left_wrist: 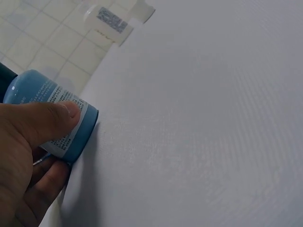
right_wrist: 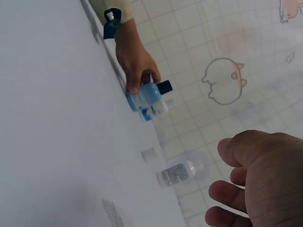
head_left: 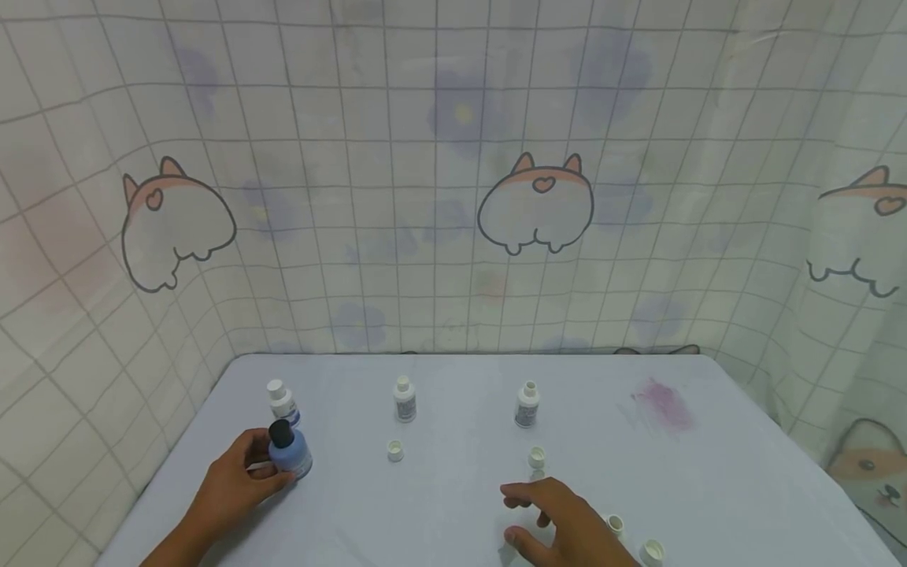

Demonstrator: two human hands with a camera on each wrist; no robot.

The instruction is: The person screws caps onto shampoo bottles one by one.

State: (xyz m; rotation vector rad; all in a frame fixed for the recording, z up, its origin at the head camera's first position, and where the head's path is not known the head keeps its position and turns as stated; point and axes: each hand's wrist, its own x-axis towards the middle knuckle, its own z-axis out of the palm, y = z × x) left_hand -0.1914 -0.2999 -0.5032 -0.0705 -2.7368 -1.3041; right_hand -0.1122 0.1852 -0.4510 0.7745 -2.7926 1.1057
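My left hand [head_left: 237,476] grips a blue bottle [head_left: 292,457] with a black cap, at the left of the white table. The thumb lies across the bottle's printed label in the left wrist view. Just behind it stands a white bottle [head_left: 283,403] with a white cap and some blue on its label. Over the front right part of the table hovers my right hand [head_left: 567,524], its fingers loosely bent and holding nothing. Close beyond those fingers is a small white cap [head_left: 536,456]. The right hand partly hides an uncapped white bottle mouth [head_left: 615,524].
Toward the back stand two white bottles, one in the middle [head_left: 405,400] and one to its right [head_left: 527,405]. A loose white cap [head_left: 395,450] lies before the middle one. Another white cap [head_left: 652,553] is near the front edge. A pink stain [head_left: 666,404] marks the tabletop [head_left: 425,512].
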